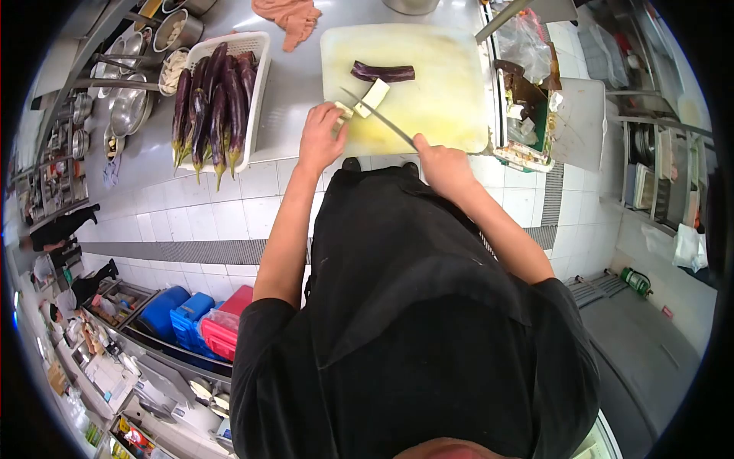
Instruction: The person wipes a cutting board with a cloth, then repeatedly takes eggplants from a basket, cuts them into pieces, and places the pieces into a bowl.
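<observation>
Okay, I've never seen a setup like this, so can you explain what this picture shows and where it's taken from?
There's no machine here, just a person using two bare hands. The single wide, curved picture comes from a camera on their head, looking forward and down, so their dark clothing fills the middle. Ahead is a metal counter with a pale cutting board. The right hand holds a knife; the left fingers are at a small pale piece. A larger pale piece and a purple-skinned length lie beyond. To the left, a white basket holds whole eggplants.
</observation>
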`<state>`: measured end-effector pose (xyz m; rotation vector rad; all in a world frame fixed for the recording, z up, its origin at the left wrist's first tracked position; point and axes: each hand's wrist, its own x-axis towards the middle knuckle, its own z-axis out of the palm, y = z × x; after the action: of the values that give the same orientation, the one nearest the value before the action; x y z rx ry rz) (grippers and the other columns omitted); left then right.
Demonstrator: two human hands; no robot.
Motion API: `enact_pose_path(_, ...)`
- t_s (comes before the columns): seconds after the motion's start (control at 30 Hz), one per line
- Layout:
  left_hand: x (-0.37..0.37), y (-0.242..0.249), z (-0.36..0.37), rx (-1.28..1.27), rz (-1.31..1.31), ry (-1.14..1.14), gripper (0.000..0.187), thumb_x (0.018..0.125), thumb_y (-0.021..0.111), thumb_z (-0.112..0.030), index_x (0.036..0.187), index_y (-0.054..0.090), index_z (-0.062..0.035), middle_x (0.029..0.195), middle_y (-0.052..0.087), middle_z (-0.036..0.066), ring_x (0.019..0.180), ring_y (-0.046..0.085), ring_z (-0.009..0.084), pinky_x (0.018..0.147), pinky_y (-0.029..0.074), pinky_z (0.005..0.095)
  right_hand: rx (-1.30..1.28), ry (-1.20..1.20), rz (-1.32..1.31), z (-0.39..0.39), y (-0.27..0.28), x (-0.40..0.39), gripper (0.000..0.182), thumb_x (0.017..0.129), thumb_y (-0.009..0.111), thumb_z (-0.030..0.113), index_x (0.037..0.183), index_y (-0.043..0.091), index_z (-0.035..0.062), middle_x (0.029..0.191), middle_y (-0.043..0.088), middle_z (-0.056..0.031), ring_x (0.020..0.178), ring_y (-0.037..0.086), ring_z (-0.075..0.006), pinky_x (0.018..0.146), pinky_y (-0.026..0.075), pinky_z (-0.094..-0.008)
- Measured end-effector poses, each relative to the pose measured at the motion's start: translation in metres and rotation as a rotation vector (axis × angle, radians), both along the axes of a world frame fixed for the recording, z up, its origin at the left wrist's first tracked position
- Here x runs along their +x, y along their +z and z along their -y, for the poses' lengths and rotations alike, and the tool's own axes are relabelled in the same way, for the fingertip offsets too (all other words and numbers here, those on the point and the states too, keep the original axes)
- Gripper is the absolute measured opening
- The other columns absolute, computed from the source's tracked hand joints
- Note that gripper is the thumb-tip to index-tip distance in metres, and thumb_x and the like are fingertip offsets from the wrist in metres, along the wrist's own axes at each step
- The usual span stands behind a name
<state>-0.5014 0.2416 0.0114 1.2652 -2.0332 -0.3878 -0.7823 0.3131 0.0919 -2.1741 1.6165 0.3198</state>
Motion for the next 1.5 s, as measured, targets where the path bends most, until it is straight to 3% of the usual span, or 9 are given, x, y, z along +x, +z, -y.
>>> enact_pose_path(0.4, -0.045, -0.004, 0.025, 0.131, 0.235, -0.091, 0.029, 0.078, 0.078, -0.008, 0.105, 0.067, -0.0045, 0.106, 0.068, 0.016, 0.104, 0.062, 0.0385, 0.094, 0.051, 0.0455, -0.03, -0.014, 0.019, 0.012, -0.042, -0.016, 0.033, 0.092, 0.059, 0.007, 0.123, 0.05, 0.0075, 0.086, 0.074, -0.0175, 0.081, 0.074, -0.0383, 0.068, 0.057, -0.0499)
enact_pose_path(0.53, -0.094, 0.027, 0.012, 0.057, -0.044, -0.124, 0.028, 0.08, 0.078, -0.013, 0.104, 0.066, -0.0031, 0.102, 0.067, 0.019, 0.101, 0.062, 0.0403, 0.094, 0.049, 0.0486, 0.154, -0.189, 0.104, -0.016, 0.005, -0.05, 0.028, 0.098, 0.056, 0.014, 0.124, 0.049, 0.0081, 0.087, 0.072, -0.0228, 0.087, 0.071, -0.0452, 0.076, 0.054, -0.0566)
enact_pose_path(0.67, -0.169, 0.048, 0.018, 0.049, 0.065, -0.248, 0.038, 0.085, 0.074, -0.02, 0.12, 0.069, -0.0053, 0.135, 0.062, 0.017, 0.125, 0.058, 0.0372, 0.103, 0.046, 0.0513, 0.157, -0.274, 0.104, -0.074, -0.009, -0.097, 0.026, 0.1, 0.057, 0.019, 0.122, 0.048, 0.0074, 0.087, 0.071, -0.0266, 0.086, 0.069, -0.0481, 0.076, 0.053, -0.0592)
enact_pose_path(0.77, -0.147, 0.044, 0.048, 0.088, 0.428, -0.312, 0.035, 0.086, 0.069, -0.014, 0.12, 0.069, -0.005, 0.136, 0.063, 0.017, 0.128, 0.057, 0.0374, 0.107, 0.045, 0.0513, 0.157, -0.393, 0.116, -0.086, -0.032, -0.12, 0.026, 0.1, 0.058, 0.02, 0.12, 0.048, 0.0069, 0.085, 0.071, -0.0271, 0.083, 0.069, -0.0499, 0.075, 0.053, -0.0605)
enact_pose_path(0.83, -0.108, 0.018, 0.07, 0.018, 0.339, -0.253, 0.03, 0.087, 0.06, -0.001, 0.114, 0.072, -0.0058, 0.138, 0.064, 0.018, 0.128, 0.058, 0.0381, 0.108, 0.046, 0.049, 0.073, -0.393, 0.135, -0.087, -0.044, -0.128, 0.026, 0.099, 0.059, 0.02, 0.118, 0.048, 0.0065, 0.083, 0.071, -0.0271, 0.08, 0.068, -0.0508, 0.073, 0.053, -0.0607)
enact_pose_path(0.93, -0.06, -0.008, 0.091, 0.113, 0.332, -0.425, 0.036, 0.086, 0.063, 0.004, 0.12, 0.073, -0.0071, 0.137, 0.066, 0.014, 0.13, 0.059, 0.0363, 0.11, 0.047, 0.0442, 0.044, -0.402, 0.105, -0.077, -0.034, -0.119, 0.025, 0.099, 0.059, 0.019, 0.117, 0.048, 0.0066, 0.083, 0.071, -0.0265, 0.08, 0.069, -0.0492, 0.072, 0.054, -0.0606)
enact_pose_path(1.1, -0.071, -0.001, 0.073, 0.389, 0.314, -0.456, 0.034, 0.088, 0.072, -0.001, 0.121, 0.072, -0.0073, 0.137, 0.065, 0.014, 0.127, 0.06, 0.0347, 0.107, 0.05, 0.0426, -0.035, -0.384, 0.164, -0.071, -0.04, -0.097, 0.025, 0.097, 0.057, 0.015, 0.119, 0.049, 0.0063, 0.082, 0.072, -0.0233, 0.079, 0.071, -0.0461, 0.069, 0.054, -0.0595)
enact_pose_path(1.27, -0.088, -0.011, 0.037, 0.209, 0.126, -0.375, 0.029, 0.084, 0.081, -0.01, 0.111, 0.072, -0.0059, 0.123, 0.067, 0.014, 0.117, 0.062, 0.0357, 0.1, 0.052, 0.045, -0.005, -0.378, 0.093, -0.063, -0.048, -0.085, 0.027, 0.094, 0.056, 0.01, 0.119, 0.048, 0.0067, 0.08, 0.072, -0.0204, 0.077, 0.071, -0.0433, 0.066, 0.054, -0.0562)
enact_pose_path(1.5, -0.128, -0.008, 0.004, 0.366, 0.154, -0.2, 0.036, 0.08, 0.085, -0.014, 0.112, 0.07, -0.0074, 0.111, 0.063, 0.014, 0.112, 0.06, 0.0374, 0.095, 0.051, 0.0456, -0.087, -0.279, -0.009, -0.078, -0.007, -0.074, 0.019, 0.095, 0.053, 0.005, 0.114, 0.053, 0.0091, 0.077, 0.074, -0.0128, 0.068, 0.074, -0.0333, 0.058, 0.055, -0.0487)
